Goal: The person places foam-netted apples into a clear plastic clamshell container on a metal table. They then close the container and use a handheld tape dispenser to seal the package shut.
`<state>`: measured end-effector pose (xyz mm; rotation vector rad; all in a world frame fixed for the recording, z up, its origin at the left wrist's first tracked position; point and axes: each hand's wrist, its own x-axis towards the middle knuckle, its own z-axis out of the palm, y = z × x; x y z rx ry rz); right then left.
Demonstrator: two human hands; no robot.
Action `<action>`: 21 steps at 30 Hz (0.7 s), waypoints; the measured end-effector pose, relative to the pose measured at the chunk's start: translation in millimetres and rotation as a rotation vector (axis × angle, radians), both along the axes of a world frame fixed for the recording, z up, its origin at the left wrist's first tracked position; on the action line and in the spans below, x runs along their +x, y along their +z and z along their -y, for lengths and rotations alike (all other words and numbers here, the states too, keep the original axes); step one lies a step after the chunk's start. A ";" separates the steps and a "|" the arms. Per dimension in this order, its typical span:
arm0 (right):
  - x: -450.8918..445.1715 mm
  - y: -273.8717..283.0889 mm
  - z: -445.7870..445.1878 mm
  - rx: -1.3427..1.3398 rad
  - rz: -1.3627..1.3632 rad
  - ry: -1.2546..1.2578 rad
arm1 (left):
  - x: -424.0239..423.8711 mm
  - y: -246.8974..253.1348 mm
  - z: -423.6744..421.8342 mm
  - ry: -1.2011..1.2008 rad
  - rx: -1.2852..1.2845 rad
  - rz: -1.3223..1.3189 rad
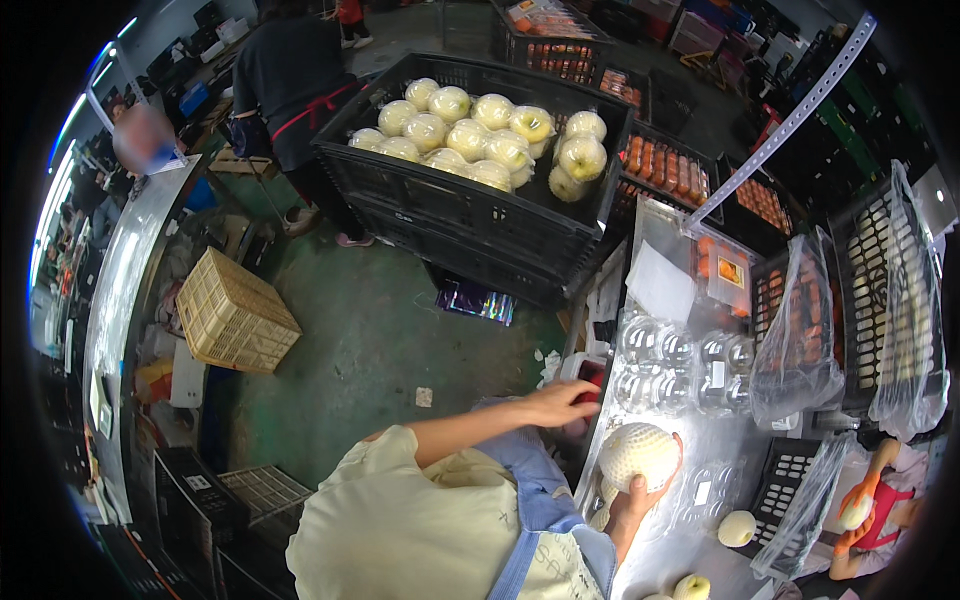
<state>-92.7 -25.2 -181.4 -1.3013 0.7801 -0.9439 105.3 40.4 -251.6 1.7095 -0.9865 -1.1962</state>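
Note:
My right hand (637,499) holds a large round fruit in a white foam net (640,457) over the metal table (667,555). Away from it, my left hand (566,403) is at the table's edge, fingers apart, near a small container with red contents (590,379). Clear plastic clamshell packs (654,364) lie on the table beyond the netted fruit. A flat clear pack with a white label (703,493) lies to its right. Another netted fruit (737,529) rests farther right, and more netted fruit (691,587) shows at the bottom edge.
Stacked black crates (480,217) hold packed pale fruit (469,139). A beige crate (236,311) stands on the floor at left. Crates of orange fruit packs (667,169) stand behind the table. Across it, a co-worker's gloved hands (855,510) hold a pale fruit. Another person (289,97) stands at upper left.

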 end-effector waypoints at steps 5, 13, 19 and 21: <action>9.2 0.2 -10.5 0.086 0.056 0.059 | -50.3 32.0 21.6 -0.100 -0.204 -1.221; -2.8 -33.4 0.5 -0.330 -0.103 -0.014 | -81.0 -2.3 41.8 0.009 -0.086 -1.987; -17.3 19.1 -0.2 -0.848 -0.513 -0.200 | -67.1 37.6 37.1 -0.036 -0.116 -1.920; -18.3 25.0 -2.4 -0.951 -0.527 -0.156 | -64.5 34.3 36.6 0.041 -0.024 -1.931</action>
